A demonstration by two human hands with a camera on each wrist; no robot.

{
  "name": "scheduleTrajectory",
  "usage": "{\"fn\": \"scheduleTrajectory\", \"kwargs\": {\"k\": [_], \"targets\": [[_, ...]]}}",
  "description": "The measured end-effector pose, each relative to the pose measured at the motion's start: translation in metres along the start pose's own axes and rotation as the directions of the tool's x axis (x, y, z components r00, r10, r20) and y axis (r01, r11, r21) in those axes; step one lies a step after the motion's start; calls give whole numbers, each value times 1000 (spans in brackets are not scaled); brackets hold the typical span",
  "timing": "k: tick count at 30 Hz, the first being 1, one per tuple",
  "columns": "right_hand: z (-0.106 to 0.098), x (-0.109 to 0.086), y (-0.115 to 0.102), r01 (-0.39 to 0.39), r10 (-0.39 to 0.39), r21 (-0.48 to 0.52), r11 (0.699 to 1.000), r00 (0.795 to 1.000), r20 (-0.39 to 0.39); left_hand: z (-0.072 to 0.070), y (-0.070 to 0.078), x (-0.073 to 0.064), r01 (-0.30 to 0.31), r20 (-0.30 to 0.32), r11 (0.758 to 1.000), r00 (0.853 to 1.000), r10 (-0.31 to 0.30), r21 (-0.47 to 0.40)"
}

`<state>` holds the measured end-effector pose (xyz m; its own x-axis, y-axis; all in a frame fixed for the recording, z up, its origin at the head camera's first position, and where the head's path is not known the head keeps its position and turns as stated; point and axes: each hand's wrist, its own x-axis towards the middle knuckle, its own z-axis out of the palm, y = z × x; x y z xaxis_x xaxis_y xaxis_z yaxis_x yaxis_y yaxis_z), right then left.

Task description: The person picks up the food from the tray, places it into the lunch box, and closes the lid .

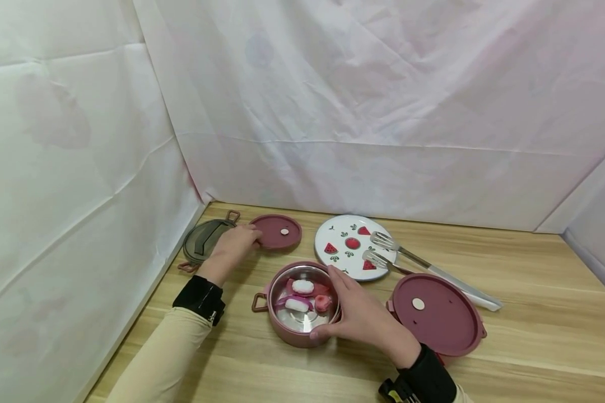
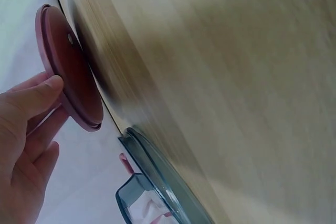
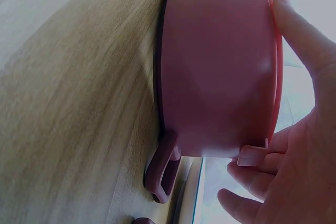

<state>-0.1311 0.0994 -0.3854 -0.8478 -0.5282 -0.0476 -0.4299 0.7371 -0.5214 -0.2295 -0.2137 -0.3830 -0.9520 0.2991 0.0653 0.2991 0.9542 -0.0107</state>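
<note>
My left hand [image 1: 234,246] pinches the edge of a small round maroon lid [image 1: 274,232] between thumb and fingers. In the left wrist view this lid [image 2: 79,74] is tilted, with a gap and a shadow between it and the table. An uncovered maroon pot [image 1: 294,338] with a steel inside stands at the centre, a loop handle on its left. Small white and pink food pieces [image 1: 302,287] lie in it. Spread around the pot's right side is my right hand [image 1: 360,310], thumb at the near rim and fingers at the far rim.
Left of the lid sits a dark, see-through handled lid [image 1: 209,238], with brown loops beside it. A watermelon-print plate [image 1: 340,240] stands at the back, slotted metal tongs [image 1: 420,260] lying across its edge. Another maroon pot with its lid on [image 1: 438,319] is at the right.
</note>
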Motion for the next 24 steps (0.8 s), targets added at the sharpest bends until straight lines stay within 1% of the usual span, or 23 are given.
{"fn": "scheduleTrajectory", "kwargs": {"k": [5, 9, 12, 14, 18, 24], "targets": [[0, 1, 0, 0, 0, 8, 1000, 1000, 1, -2, 2, -2, -58, -39, 998, 998, 58, -5], [1, 1, -1, -3, 3, 16, 1000, 1000, 2, -3, 4, -4, -105, -50, 994, 993, 104, -31], [1, 1, -1, -11, 11, 25, 1000, 1000, 7, -6, 6, -6, -124, -59, 991, 991, 121, -47], [1, 0, -1, -17, 17, 32, 999, 1000, 11, -9, 8, -8, -128, -71, 990, 990, 124, -57], [1, 0, -1, -22, 21, 51, 998, 1000, 17, -20, 16, -14, -147, -120, 986, 983, 137, -76], [2, 1, 0, -24, 23, 69, 997, 1000, 15, -37, 30, -28, -213, -177, 975, 964, 199, -64]]}}
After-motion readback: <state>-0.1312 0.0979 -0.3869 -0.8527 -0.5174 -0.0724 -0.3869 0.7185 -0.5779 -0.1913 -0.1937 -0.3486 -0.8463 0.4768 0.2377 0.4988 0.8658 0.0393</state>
